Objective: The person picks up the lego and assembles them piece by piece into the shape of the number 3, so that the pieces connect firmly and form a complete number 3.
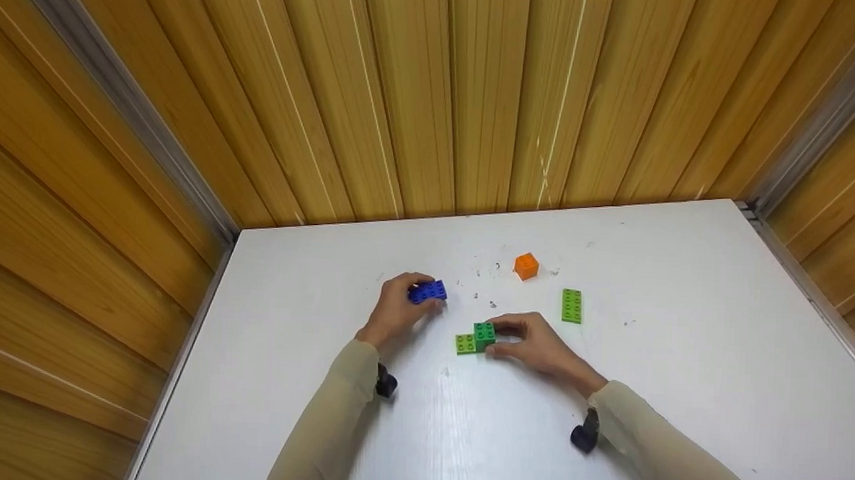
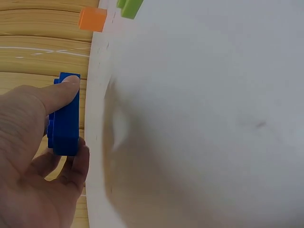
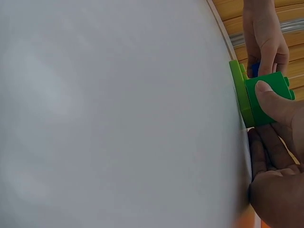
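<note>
My left hand (image 1: 398,307) pinches a blue toy building brick (image 1: 428,291) between thumb and fingers, studs facing up in the head view. In the left wrist view the thumb lies along one side of the blue brick (image 2: 67,116). A green square brick (image 1: 484,334) sits on the right part of a flat light-green brick (image 1: 465,344) on the table. My right hand (image 1: 535,342) holds the green brick from the right, thumb on its near side. The right wrist view shows the green brick (image 3: 268,97) against the light-green brick (image 3: 241,92).
An orange brick (image 1: 526,267) stands toward the back of the white table (image 1: 684,316). Another flat light-green brick (image 1: 572,306) lies right of the right hand. Small dark marks dot the tabletop near the orange brick. Wood-patterned panels (image 1: 434,96) rise behind the table.
</note>
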Available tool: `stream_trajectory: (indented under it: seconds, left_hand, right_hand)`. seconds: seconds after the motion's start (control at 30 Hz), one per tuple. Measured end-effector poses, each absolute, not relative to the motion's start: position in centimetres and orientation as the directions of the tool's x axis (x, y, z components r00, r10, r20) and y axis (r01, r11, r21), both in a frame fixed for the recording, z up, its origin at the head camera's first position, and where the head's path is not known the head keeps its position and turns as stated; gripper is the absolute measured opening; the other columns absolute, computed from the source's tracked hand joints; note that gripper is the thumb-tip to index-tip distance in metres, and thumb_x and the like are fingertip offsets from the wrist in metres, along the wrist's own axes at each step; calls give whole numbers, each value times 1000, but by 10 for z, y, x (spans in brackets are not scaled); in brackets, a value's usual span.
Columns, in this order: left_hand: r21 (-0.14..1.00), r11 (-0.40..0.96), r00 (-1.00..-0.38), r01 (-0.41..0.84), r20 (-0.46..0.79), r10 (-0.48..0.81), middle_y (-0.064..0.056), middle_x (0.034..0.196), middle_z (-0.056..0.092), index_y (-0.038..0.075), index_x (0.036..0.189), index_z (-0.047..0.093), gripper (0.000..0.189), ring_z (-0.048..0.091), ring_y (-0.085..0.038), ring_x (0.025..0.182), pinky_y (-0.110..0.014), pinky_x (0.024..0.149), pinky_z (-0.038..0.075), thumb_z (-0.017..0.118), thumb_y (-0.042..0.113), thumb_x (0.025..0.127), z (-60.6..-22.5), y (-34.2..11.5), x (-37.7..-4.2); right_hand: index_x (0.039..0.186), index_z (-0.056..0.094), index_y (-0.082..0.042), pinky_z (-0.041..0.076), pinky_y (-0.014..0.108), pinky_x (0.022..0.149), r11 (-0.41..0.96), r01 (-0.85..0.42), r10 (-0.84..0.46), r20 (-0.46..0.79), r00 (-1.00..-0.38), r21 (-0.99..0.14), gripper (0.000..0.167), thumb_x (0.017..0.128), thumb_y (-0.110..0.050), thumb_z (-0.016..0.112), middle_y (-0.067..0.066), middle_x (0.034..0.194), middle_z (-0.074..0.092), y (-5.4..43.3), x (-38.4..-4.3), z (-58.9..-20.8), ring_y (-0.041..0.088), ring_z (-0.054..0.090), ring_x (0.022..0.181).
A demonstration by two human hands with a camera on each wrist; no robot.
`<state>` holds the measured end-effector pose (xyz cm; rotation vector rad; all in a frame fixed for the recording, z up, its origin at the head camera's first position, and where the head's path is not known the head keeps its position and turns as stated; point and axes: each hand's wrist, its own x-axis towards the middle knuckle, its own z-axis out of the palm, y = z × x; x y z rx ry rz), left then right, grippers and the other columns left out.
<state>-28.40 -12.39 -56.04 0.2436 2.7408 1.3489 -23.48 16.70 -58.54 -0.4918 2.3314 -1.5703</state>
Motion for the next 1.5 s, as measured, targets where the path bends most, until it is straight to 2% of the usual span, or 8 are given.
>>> stream_trajectory:
  seconds: [0.37,0.7,0.97,1.2,1.37,1.5]
  left_hand:
    - [788,598,-976,146,14,219,-12,143,65,14,138,70,44,58,-31,139,-49,121,46,83,20,97,-547,-120,-276]
    - [790,578,-964,206,62,259,-11,142,68,10,141,68,48,65,-26,129,-44,112,55,83,23,96,-542,-119,-268]
    - [795,568,-962,212,69,263,-9,141,68,13,140,69,47,65,-24,126,-42,111,55,83,25,97,-538,-114,-263]
    - [806,552,-961,213,69,270,-9,141,69,14,141,70,48,66,-24,126,-43,111,56,82,27,97,-536,-113,-257]
    - [802,555,-959,220,72,275,-9,141,70,12,141,70,48,67,-25,125,-44,109,57,82,28,97,-535,-112,-255]
    - [803,551,-958,226,80,276,-9,138,71,10,141,70,49,68,-24,121,-44,107,58,83,28,97,-535,-111,-254]
  right_hand:
    - [130,75,-8,49,53,117,350,-132,-440,-39,-897,-928,44,89,-18,88,9,128,77,168,-236,-585,30,69,125]
    - [133,73,-6,50,51,117,319,-137,-458,-26,-888,-938,48,89,-17,89,11,129,76,169,-236,-588,31,68,126]
    - [134,73,-6,50,50,116,309,-138,-462,-21,-887,-941,49,90,-20,88,11,131,75,170,-237,-588,31,68,126]
    - [133,74,-10,52,45,115,342,-144,-455,-30,-890,-929,47,90,-24,88,6,130,76,170,-237,-587,26,69,124]
    - [133,74,-14,49,49,118,353,-131,-448,-45,-893,-926,47,90,-26,88,3,130,76,169,-236,-587,25,69,125]
    - [133,74,-12,50,51,117,348,-145,-454,-31,-890,-926,46,91,-26,87,6,130,76,169,-236,-588,27,69,125]
